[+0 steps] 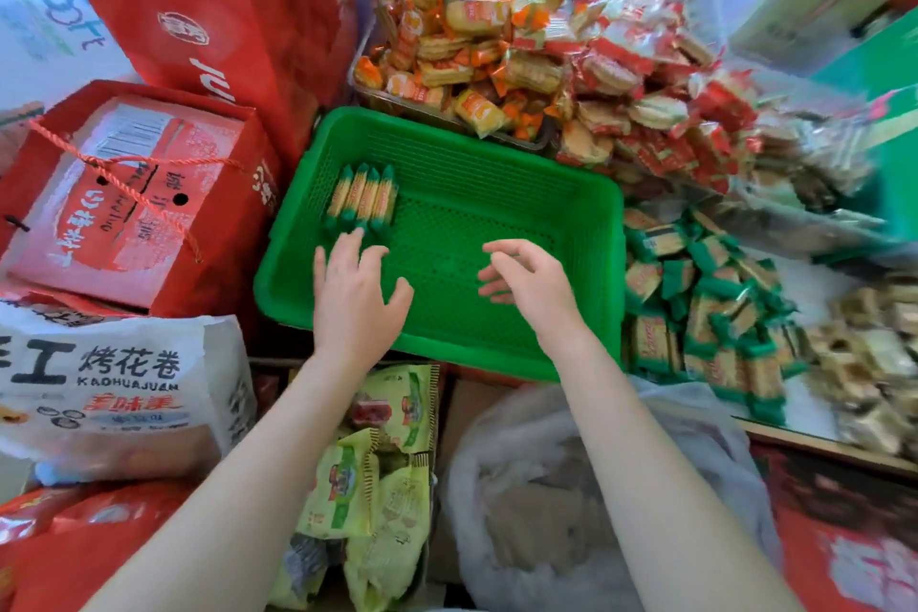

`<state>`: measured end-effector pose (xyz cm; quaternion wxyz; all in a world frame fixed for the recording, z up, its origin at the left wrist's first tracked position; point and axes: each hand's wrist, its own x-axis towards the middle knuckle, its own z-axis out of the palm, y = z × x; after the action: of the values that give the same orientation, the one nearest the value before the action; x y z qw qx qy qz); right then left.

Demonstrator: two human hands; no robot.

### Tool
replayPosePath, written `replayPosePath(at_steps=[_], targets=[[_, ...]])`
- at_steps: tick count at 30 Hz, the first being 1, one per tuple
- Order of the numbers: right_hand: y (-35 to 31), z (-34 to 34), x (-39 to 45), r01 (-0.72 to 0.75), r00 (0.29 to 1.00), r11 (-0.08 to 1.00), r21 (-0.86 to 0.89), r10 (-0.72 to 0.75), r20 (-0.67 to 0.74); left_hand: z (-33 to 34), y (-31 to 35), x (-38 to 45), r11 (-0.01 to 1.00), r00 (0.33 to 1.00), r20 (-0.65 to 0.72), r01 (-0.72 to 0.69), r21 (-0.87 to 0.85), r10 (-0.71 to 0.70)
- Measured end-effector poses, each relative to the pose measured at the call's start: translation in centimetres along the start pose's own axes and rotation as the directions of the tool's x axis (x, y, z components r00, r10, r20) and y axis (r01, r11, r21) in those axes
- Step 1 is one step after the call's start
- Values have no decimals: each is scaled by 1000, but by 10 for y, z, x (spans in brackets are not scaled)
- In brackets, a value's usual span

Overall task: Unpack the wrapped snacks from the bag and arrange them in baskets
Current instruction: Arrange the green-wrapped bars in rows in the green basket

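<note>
A green plastic basket stands in the middle of the head view. A short row of green-and-yellow wrapped snacks stands in its left part. My left hand is over the basket's near left side, fingers spread, fingertips touching the near ends of that row. My right hand hovers over the basket floor, fingers loosely curled and holding nothing. A clear plastic bag lies under my right forearm, its contents blurred. A pile of matching green-wrapped snacks lies right of the basket.
Orange-wrapped snacks fill a tray behind the basket, with red-wrapped ones heaped to its right. Red gift boxes and a white snack bag crowd the left. Yellow-green packets lie between my forearms.
</note>
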<state>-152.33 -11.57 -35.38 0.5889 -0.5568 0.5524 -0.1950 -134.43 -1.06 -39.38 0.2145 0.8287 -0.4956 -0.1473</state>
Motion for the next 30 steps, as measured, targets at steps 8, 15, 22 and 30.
replayPosePath(at_steps=[8, 15, 22, 30], targets=[[57, -198, -75, -85, 942, 936, -341, -36, -335, 91, 157, -85, 966, 927, 276, -228, -121, 254], [158, -249, -101, -272, 894, 685, -676, 440, 86, 130, 230, -136, 830, 784, 273, -523, -191, 557], [185, -317, -114, -350, 894, 739, -575, 446, 30, 194, 266, -139, 950, 614, 785, -286, 129, 78], [212, -380, -57, -432, 836, 791, -433, 172, -521, 224, 304, -116, 972, 775, 628, -198, 129, 74]])
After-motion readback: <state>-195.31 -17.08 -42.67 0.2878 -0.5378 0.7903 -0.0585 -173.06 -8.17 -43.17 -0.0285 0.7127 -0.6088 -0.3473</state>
